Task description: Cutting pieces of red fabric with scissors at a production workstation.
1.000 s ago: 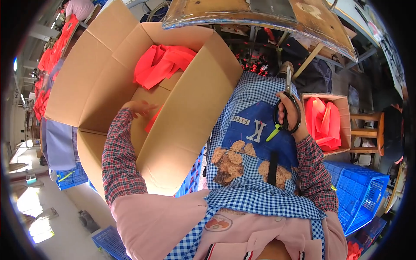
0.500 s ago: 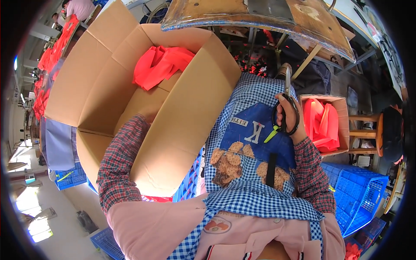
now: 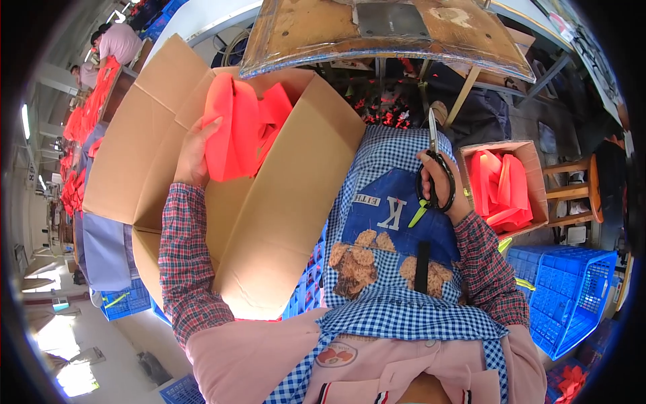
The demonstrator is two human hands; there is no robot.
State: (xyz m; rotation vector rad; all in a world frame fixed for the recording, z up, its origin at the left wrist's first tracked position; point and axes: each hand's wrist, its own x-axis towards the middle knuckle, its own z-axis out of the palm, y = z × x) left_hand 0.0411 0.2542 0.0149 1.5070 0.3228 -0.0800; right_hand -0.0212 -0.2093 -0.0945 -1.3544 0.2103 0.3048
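My left hand [image 3: 196,149] grips the near left edge of a folded piece of red fabric [image 3: 232,131], raised inside the big open cardboard box [image 3: 296,182]. More red fabric [image 3: 274,111] lies behind it, partly hidden by the raised piece. Over my lap, my right hand [image 3: 437,180] is closed round the black handles of a pair of scissors [image 3: 433,145]. Their blades point away from me, and a yellow-green tag or strip hangs by the handles. A blue checked apron [image 3: 350,222] covers my lap.
Right of my lap stands a smaller carton [image 3: 538,178] of red fabric, with a wooden stool [image 3: 572,192] beyond. Blue plastic crates [image 3: 565,296] sit at the right. A worn wooden tabletop [image 3: 323,34] juts in ahead. Two people work at the far left.
My left hand, earlier hidden low in the big box, has come up and taken hold of the red fabric, lifting its near part. The right hand keeps the scissors almost in place.
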